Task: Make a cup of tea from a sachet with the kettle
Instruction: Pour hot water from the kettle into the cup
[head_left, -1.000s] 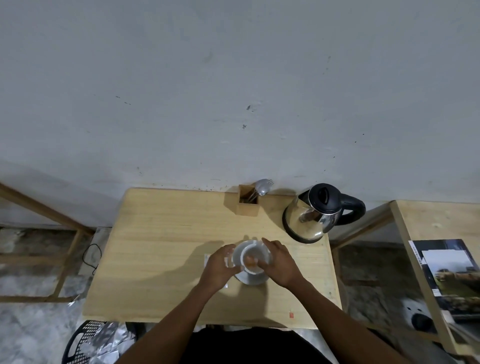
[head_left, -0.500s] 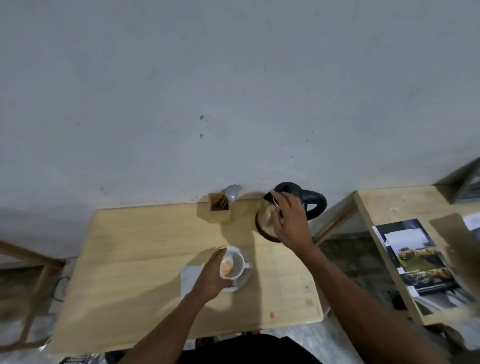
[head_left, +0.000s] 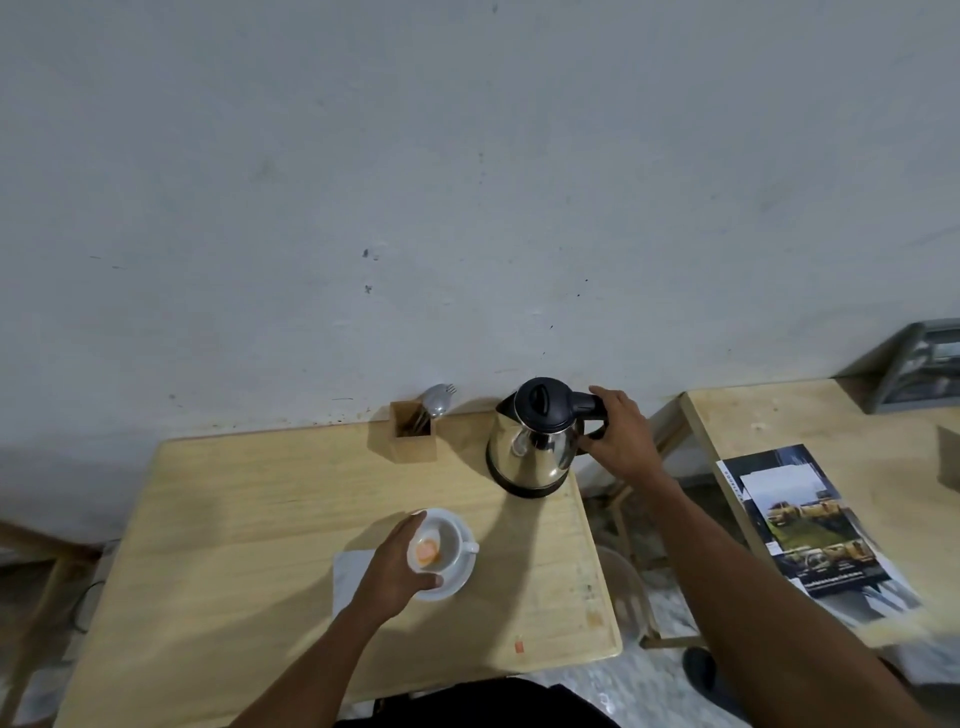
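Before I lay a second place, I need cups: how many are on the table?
1. The cup sits on its saucer near the table's front edge, with the left hand around it. None else shows.

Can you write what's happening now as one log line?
right hand: gripping kettle handle | left hand: steadying cup | kettle: on table

Stainless steel electric kettle with black lid and black handle (head_left: 535, 441) stands upright at the back right corner of the light wooden tabletop (head_left: 260, 519), lid closed, handle pointing right with the right hand (head_left: 621, 439) wrapped around it. White ceramic cup (head_left: 440, 545) sits upright on a white saucer (head_left: 460, 579) near the front centre, handle to the right, an orange tea sachet (head_left: 427, 548) inside; left hand (head_left: 397, 569) grips its left rim.
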